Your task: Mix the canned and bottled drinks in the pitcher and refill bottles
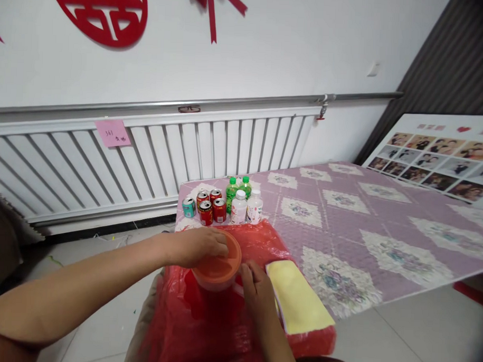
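A round container stands in front of me, and its orange lid faces up. From the left, my left hand reaches over the lid with its fingers bent down onto the top. My right hand is closed at the container's right side, by the rim; the exact hold of its fingers is partly hidden. Under the container lies a red plastic sheet. Just right of my right hand is a folded yellow cloth.
Behind the container stand several red cans, a teal can, two green-capped bottles and two white bottles. A purple patterned cover stretches right. A white radiator lines the wall; a photo board leans at right.
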`<state>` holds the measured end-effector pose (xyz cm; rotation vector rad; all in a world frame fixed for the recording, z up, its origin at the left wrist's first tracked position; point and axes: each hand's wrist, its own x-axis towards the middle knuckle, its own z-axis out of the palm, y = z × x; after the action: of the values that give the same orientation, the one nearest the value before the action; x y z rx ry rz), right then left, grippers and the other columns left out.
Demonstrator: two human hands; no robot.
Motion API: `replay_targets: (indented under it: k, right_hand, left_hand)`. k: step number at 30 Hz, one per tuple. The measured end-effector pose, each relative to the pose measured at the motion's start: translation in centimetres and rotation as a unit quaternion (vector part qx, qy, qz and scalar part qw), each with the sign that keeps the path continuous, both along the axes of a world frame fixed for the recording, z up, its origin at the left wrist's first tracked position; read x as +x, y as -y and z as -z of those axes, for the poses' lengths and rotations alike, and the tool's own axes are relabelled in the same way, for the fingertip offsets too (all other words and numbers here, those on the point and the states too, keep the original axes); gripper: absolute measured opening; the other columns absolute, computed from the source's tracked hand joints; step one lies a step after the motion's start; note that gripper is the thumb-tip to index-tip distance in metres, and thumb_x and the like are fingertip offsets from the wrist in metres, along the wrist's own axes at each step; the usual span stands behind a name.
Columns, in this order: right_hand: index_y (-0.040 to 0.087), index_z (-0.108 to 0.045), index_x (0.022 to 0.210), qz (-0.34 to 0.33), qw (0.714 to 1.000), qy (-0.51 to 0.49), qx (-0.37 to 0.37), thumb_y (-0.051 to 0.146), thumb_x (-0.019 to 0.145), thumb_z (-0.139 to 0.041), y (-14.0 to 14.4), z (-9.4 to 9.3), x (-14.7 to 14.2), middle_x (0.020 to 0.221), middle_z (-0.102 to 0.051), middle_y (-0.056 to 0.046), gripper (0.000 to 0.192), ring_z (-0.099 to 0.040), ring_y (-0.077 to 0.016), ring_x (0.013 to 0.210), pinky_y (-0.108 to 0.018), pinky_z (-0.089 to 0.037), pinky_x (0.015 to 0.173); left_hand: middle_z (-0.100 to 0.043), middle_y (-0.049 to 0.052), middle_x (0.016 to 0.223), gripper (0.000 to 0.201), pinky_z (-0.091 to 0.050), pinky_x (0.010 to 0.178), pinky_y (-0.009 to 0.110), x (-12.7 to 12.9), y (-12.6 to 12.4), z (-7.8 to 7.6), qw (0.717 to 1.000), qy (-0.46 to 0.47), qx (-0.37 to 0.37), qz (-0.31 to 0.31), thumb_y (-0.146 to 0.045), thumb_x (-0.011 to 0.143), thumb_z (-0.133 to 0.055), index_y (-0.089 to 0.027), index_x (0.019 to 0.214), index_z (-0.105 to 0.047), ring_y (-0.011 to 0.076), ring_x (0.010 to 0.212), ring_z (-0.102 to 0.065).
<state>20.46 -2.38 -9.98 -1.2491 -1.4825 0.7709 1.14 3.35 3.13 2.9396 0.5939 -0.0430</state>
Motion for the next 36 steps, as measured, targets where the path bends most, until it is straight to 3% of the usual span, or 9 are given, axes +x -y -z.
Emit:
replay_targets:
  k: [5,8,10,12,15,19,23,26,36]
  right_hand:
    - [0.026,-0.043,0.063,-0.003,1.000,0.011,0.004,0.046,0.090,-0.041,-0.1,0.1,-0.1,0.057,-0.048,0.004,0.034,-0.043,-0.0149,0.055,-0.027,-0.032,0.053]
    - [0.026,-0.043,0.062,0.006,1.000,0.014,0.007,0.046,0.090,-0.041,0.1,0.0,-0.1,0.057,-0.049,0.003,0.035,-0.044,-0.0151,0.055,-0.027,-0.034,0.054]
    - [0.025,-0.044,0.063,0.005,1.000,0.013,0.007,0.047,0.091,-0.040,0.1,0.0,-0.1,0.057,-0.050,0.003,0.035,-0.045,-0.0152,0.055,-0.027,-0.034,0.054]
    - [0.026,-0.044,0.063,0.003,1.000,0.012,0.010,0.047,0.091,-0.040,0.1,0.0,-0.1,0.057,-0.049,0.004,0.035,-0.045,-0.0151,0.054,-0.027,-0.034,0.053]
    - [0.026,-0.042,0.062,0.007,1.000,0.015,0.019,0.048,0.090,-0.039,0.0,0.1,-0.1,0.056,-0.046,0.004,0.036,-0.043,-0.0148,0.053,-0.027,-0.032,0.052]
    - [0.026,-0.044,0.063,0.008,1.000,0.020,0.018,0.048,0.090,-0.040,-0.1,0.1,-0.2,0.055,-0.048,0.004,0.035,-0.044,-0.0151,0.053,-0.027,-0.032,0.051]
    - [0.026,-0.043,0.063,-0.004,1.000,0.016,0.007,0.049,0.090,-0.039,0.0,-0.1,-0.2,0.055,-0.047,0.004,0.036,-0.045,-0.0155,0.053,-0.027,-0.033,0.052]
    - [0.026,-0.045,0.064,-0.005,1.000,0.014,0.003,0.050,0.090,-0.039,0.1,-0.1,-0.3,0.056,-0.049,0.003,0.036,-0.046,-0.0156,0.054,-0.027,-0.033,0.052]
    - [0.025,-0.049,0.066,0.002,1.000,0.030,-0.003,0.051,0.090,-0.038,-0.2,0.1,-0.2,0.059,-0.056,0.000,0.037,-0.049,-0.0168,0.055,-0.028,-0.035,0.053]
  left_hand:
    - [-0.071,0.006,0.101,0.011,-0.048,0.089,0.030,0.6,-0.5,0.4,0.987,-0.005,0.118,0.109,-0.010,0.087,-0.062,-0.020,0.089,-0.065,0.0208,0.101,-0.061]
    - [-0.071,0.005,0.105,0.007,-0.047,0.090,0.031,0.7,-0.5,1.1,0.983,-0.006,0.150,0.103,-0.016,0.089,-0.063,-0.021,0.087,-0.067,0.0214,0.103,-0.061]
    - [-0.070,0.005,0.109,0.008,-0.048,0.090,0.031,0.6,-0.3,1.6,0.988,-0.010,0.150,0.024,-0.017,0.089,-0.062,-0.021,0.088,-0.068,0.0215,0.102,-0.062]
    - [-0.069,0.007,0.107,0.012,-0.049,0.084,0.033,0.2,0.1,1.9,0.983,-0.008,0.150,-0.106,-0.019,0.092,-0.056,-0.019,0.091,-0.067,0.0222,0.097,-0.064]
    - [-0.068,0.008,0.099,0.019,-0.051,0.076,0.033,0.1,1.0,1.8,0.948,0.014,0.118,-0.295,-0.032,0.095,-0.053,-0.018,0.101,-0.065,0.0240,0.091,-0.066]
    - [-0.067,0.009,0.106,0.039,-0.053,0.072,0.035,1.2,1.7,1.3,0.918,-0.025,0.061,-0.391,-0.053,0.090,-0.056,-0.019,0.109,-0.062,0.0266,0.091,-0.069]
    - [-0.068,0.012,0.106,0.049,-0.055,0.068,0.038,2.6,1.8,0.8,0.916,-0.065,0.065,-0.391,-0.059,0.082,-0.060,-0.017,0.108,-0.063,0.0322,0.090,-0.070]
    - [-0.070,0.012,0.103,0.041,-0.055,0.066,0.038,3.1,1.4,0.4,0.924,-0.079,0.068,-0.368,-0.049,0.081,-0.061,-0.017,0.105,-0.064,0.0327,0.087,-0.071]
    - [-0.072,0.007,0.100,0.013,-0.051,0.068,0.029,3.8,0.1,0.3,0.972,-0.128,0.052,-0.192,-0.015,0.083,-0.055,-0.019,0.087,-0.067,0.0227,0.087,-0.071]
